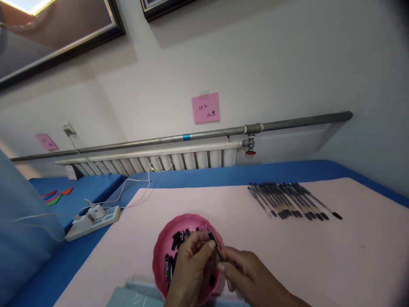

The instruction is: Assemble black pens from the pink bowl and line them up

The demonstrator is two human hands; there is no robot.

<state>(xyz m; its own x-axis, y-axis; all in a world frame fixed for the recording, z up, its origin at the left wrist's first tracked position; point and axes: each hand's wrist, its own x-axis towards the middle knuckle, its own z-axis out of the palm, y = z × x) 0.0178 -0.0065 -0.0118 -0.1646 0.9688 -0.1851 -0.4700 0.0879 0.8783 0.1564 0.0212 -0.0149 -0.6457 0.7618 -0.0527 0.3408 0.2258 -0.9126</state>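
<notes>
My left hand [190, 266] and my right hand [246, 273] meet over a pink bowl [162, 251] at the near edge of the table. Both pinch a thin black pen [214, 243] that points up and away. The left fingers grip its upper part, and the right fingers grip its lower end. Several dark pen parts [177, 241] lie inside the bowl. A row of several assembled black pens [289, 200] lies side by side on the pink sheet [319, 256], to the right and farther off.
A white power strip [94, 219] with plugs and cables sits on the blue cloth at left. A radiator [159, 164] and a grey pipe [207, 134] run along the wall behind the table. A pink note [205, 107] sticks on the wall. Coloured pieces [54, 197] lie far left.
</notes>
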